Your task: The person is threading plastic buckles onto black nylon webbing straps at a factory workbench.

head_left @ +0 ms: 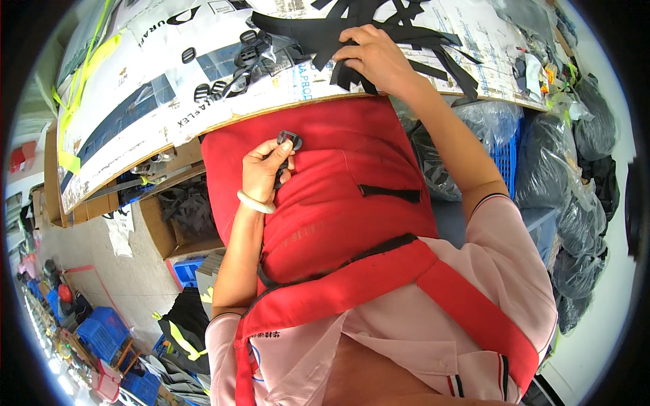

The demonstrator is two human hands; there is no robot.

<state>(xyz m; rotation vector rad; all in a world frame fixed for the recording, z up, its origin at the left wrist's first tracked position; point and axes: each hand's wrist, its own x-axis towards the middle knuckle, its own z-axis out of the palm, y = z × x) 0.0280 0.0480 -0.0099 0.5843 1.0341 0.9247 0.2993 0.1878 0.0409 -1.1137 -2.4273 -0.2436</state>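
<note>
My left hand [264, 169] holds a black plastic buckle [290, 140] with a short black strap hanging from it, in front of my red apron [338, 203]. A pale bangle sits on that wrist. My right hand [372, 57] reaches up to the work table [203, 101] and pinches one strip in a pile of cut black webbing straps [352, 27]. More loose black buckles [237, 64] lie on the table to the left of the straps.
The table is covered with printed cardboard sheets. Clear bags of dark goods [575, 169] and a blue crate [508, 152] stand at the right. Cardboard boxes [169, 230] sit under the table at left; blue crates [101, 331] and clothing lie on the floor.
</note>
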